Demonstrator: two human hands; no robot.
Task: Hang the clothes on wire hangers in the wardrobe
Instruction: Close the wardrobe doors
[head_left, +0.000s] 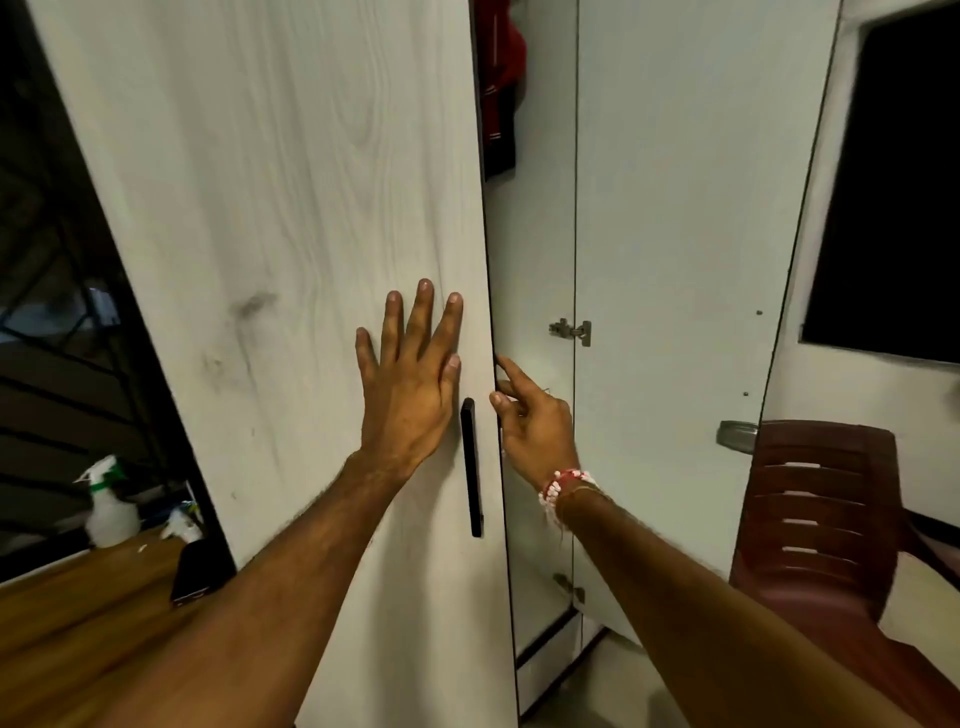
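While red and dark clothes (500, 88) hang inside the wardrobe, seen only through the narrow gap at the top, we press our left hand (410, 384) flat on the pale wood-grain door (270, 208), fingers spread and released, holding nothing. Just beside it runs the door's black bar handle (471, 467), untouched. Our right hand (535, 421), with a red-and-white beaded band (563, 491) at the wrist, reaches to the door's free edge; its fingers are loosely curled, the fingertips at or just behind that edge, and we cannot tell whether they grip it. Beyond the gap stands the wardrobe's other door (675, 260), swung open, its plain inner face and a metal hinge (571, 331) showing. No wire hanger can be made out. At right sits a maroon plastic chair (815, 514). At left, on a wooden tabletop (78, 623), stand a white spray bottle (110, 506) and a dark phone (195, 571).
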